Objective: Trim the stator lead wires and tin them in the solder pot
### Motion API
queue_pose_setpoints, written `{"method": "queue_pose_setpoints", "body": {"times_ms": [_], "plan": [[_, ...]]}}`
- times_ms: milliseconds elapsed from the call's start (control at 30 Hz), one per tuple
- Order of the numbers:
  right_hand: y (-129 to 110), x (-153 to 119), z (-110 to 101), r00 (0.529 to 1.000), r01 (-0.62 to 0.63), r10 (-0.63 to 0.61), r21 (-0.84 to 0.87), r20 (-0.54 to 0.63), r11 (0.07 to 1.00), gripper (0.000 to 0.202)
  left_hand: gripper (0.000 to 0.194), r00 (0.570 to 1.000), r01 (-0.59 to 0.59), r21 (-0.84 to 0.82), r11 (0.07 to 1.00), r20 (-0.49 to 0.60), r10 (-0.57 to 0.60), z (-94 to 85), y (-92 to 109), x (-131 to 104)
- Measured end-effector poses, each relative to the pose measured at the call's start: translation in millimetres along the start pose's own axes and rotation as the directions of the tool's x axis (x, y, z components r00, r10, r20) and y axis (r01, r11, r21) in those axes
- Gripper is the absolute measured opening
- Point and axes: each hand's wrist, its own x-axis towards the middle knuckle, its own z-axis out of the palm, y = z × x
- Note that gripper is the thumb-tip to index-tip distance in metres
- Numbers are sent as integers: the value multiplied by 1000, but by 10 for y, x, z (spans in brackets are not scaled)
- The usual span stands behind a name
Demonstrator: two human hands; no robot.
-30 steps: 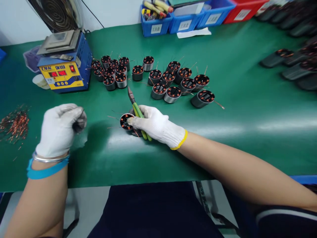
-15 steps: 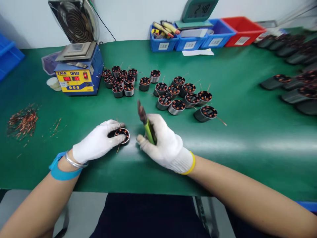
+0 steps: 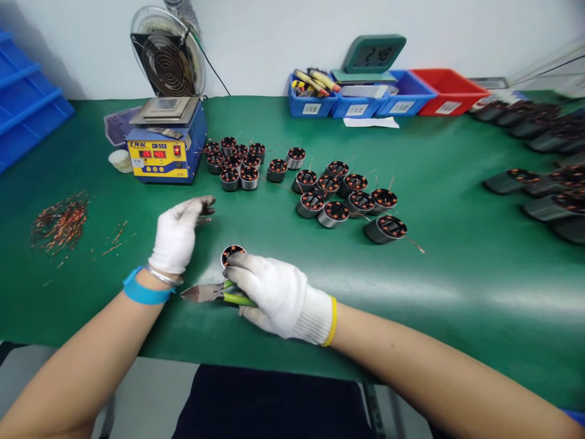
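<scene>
Right hand: the gloved right hand (image 3: 278, 296) is laid low on the green bench (image 3: 457, 274); its grip is closed around the green handles of the cutters (image 3: 214, 294), whose tip is pointed to the left.
Wound coil: a single wound coil (image 3: 231, 253) is stood on the bench just beyond the right fingertips (image 3: 235, 261) and seems to be touched by them.
Left hand: the gloved left hand (image 3: 178, 235) is held above the bench to the left of the coil, apart from it; its grip is open and nothing is held, the fingers spread forward.
Coil cluster: many more coils (image 3: 329, 189) are grouped farther back on the bench.
Solder pot: a blue and yellow unit (image 3: 159, 152) with red digits is set at the back left, a fan (image 3: 168, 58) behind it.
Wire scraps: copper trimmings (image 3: 61, 222) are heaped at the far left.
Bins: blue bins (image 3: 356, 100) and a red bin (image 3: 445, 91) are lined along the wall.
</scene>
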Motion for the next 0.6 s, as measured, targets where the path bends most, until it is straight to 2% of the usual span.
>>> {"method": "queue_pose_setpoints", "body": {"times_ms": [33, 67, 167, 267, 300, 333, 400, 433, 467, 500, 533, 567, 600], "plan": [[3, -3, 5, 1000, 0, 0, 3, 3, 1000, 57, 50, 1000, 5, -20, 1000, 27, -4, -31, 8, 13], [5, -4, 9, 1000, 2, -2, 5, 3, 1000, 57, 52, 994, 8, 12, 1000, 105, -9, -50, 26, 13], [2, 0, 21, 1000, -1, 1, -3, -2, 1000, 58, 50, 933, -32, 268, 963, 353, -67, 18, 112, -53], [-9, 8, 28, 1000, -12, 12, 3, 4, 1000, 59, 35, 895, -71, 342, 937, 438, -92, 191, 171, -124], [-15, 10, 29, 1000, -17, 17, 5, 5, 1000, 59, 30, 900, -64, 324, 944, 427, -86, 225, 175, -127], [-20, 13, 30, 1000, -24, 24, 3, 4, 1000, 59, 27, 928, -45, 301, 953, 367, -72, 234, 171, -116], [-29, 16, 34, 999, -40, 40, -14, -3, 999, 59, 25, 995, 7, 217, 976, 100, -30, 162, 154, -62], [-31, 16, 39, 999, -47, 47, -21, -7, 999, 58, 24, 998, 25, 139, 990, -61, -16, 91, 148, -29], [-32, 13, 47, 999, -48, 48, -23, -11, 999, 58, 24, 984, 31, 45, 999, -176, -23, 7, 146, 1], [-31, 6, 58, 999, -43, 43, -18, -19, 999, 57, 26, 976, 39, -50, 998, -212, -49, -77, 148, 21], [-29, -5, 69, 999, -28, 28, -4, -42, 1000, 57, 29, 982, 66, -126, 990, -165, -87, -151, 154, 29], [-26, -22, 78, 997, -6, 8, 19, -80, 1000, 57, 36, 991, 119, -168, 979, -46, -129, -208, 162, 23], [-24, -45, 81, 991, 20, -13, 49, -134, 999, 57, 48, 979, 188, -169, 968, 107, -172, -243, 168, 4]]}}
